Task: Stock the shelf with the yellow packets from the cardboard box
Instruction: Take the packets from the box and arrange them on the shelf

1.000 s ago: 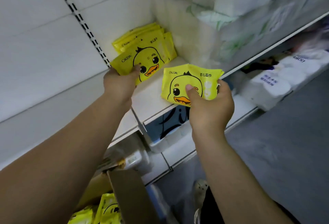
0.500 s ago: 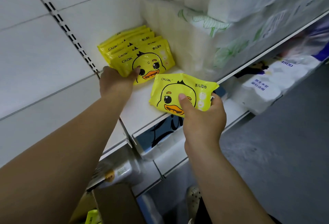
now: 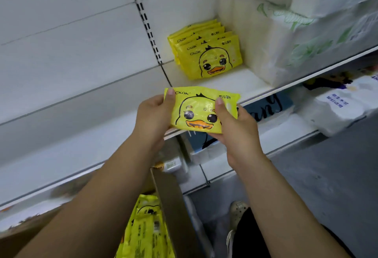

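Note:
A yellow packet with a duck face is held in front of the white shelf. My left hand grips its left edge and my right hand grips its right side, thumbs on the front. Several more yellow packets stand leaning in a row at the back left of the shelf. Below, the cardboard box holds further yellow packets; my left forearm hides much of the box.
Large white tissue packs fill the shelf to the right of the row. White packs lie on the lower shelf. A slotted upright runs up the white back panel. A shoe stands on the grey floor.
My left hand has let go of the row on the shelf and come back to grip the left edge of the packet held by my right hand. The row stays standing.

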`<state>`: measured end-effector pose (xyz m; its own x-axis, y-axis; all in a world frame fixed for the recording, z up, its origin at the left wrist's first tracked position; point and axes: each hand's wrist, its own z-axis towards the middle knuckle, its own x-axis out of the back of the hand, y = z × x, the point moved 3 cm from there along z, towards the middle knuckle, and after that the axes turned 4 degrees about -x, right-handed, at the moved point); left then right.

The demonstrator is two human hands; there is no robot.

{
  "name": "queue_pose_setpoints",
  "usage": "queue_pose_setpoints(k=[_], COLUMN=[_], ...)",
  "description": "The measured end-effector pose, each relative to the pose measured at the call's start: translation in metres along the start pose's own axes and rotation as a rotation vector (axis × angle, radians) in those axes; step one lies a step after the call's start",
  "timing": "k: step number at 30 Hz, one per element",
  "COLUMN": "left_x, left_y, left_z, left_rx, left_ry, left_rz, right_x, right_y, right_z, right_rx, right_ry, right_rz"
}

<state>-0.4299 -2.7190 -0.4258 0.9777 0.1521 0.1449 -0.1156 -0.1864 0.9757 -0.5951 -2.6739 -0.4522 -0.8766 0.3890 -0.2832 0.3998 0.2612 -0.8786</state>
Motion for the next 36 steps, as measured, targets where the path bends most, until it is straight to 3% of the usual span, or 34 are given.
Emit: queue_pose_setpoints(k=[6,9,19,24,29,36], left_x=[0.059,0.079,0.112,0.11,0.102,0.097], left_y=[-0.014,-0.018,-0.038,-0.032,-0.041,-0.042], left_z=[-0.065,-0.094,-0.149,-0.155,-0.16,-0.148], left_rx=[0.033,0.085,0.142,0.127,0.171,0.158], left_ry=[0.102,0.178,0.436,0.379,0.129,0.253], left_rz=[-0.05,-0.198,-0.405,-0.37,-0.236,-0.477], right_x=[-0.011,-0.015,-0.027,-0.025,-0.02,-0.02], right_y=[0.011,0.021,0.037,0.04,0.034,0.032], right_z=[-0.032,-0.053,-0.098,-0.095,-0.087,-0.078], right_rx=[-0.098,-0.092,0.178,0.122,-0.079,-0.221], right_ry=[-0.079,-0.133,-0.147,-0.155,-0.134,-0.327], right_rz=[-0.142,-0.163,-0.261,-0.199,-0.023,0.126])
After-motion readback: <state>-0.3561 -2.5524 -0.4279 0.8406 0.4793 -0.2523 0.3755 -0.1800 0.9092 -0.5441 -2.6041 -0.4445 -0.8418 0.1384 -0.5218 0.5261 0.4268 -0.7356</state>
